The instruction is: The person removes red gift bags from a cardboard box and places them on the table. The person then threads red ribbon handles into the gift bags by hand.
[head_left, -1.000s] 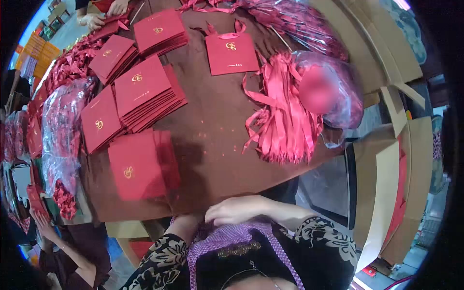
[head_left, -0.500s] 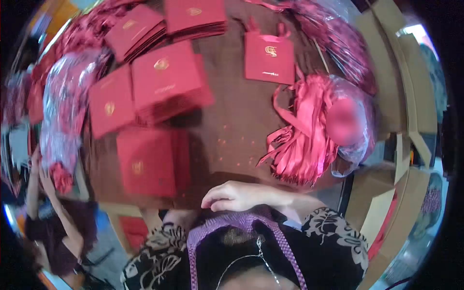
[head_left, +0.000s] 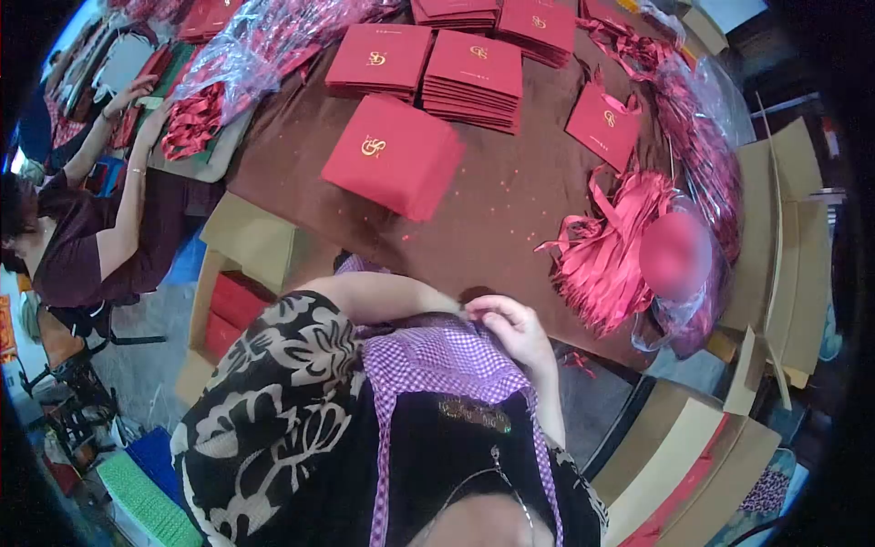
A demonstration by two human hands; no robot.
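Observation:
My right hand (head_left: 512,326) is at the table's front edge, over the purple checked apron (head_left: 447,360). Its fingers are curled together, and what they hold, if anything, is too small to make out. My left hand (head_left: 458,310) meets it there, its fingers mostly hidden. Beyond them, a fanned stack of red gift bags (head_left: 392,155) with a gold logo lies on the brown table (head_left: 483,219). Further stacks (head_left: 378,59) (head_left: 472,77) lie behind it. A single red bag (head_left: 603,118) with ribbon handles lies right of them, above a bundle of red ribbons (head_left: 612,255).
Plastic-wrapped red ribbons (head_left: 246,55) lie at the far left, more (head_left: 702,155) along the right edge. Open cardboard boxes stand at the left (head_left: 246,228) and right (head_left: 665,456). A co-worker (head_left: 100,228) reaches over the table's left side.
The view has swung, so the table's things appear higher and further right. The left forearm now shows across the apron, and the hands appear further right, still close together.

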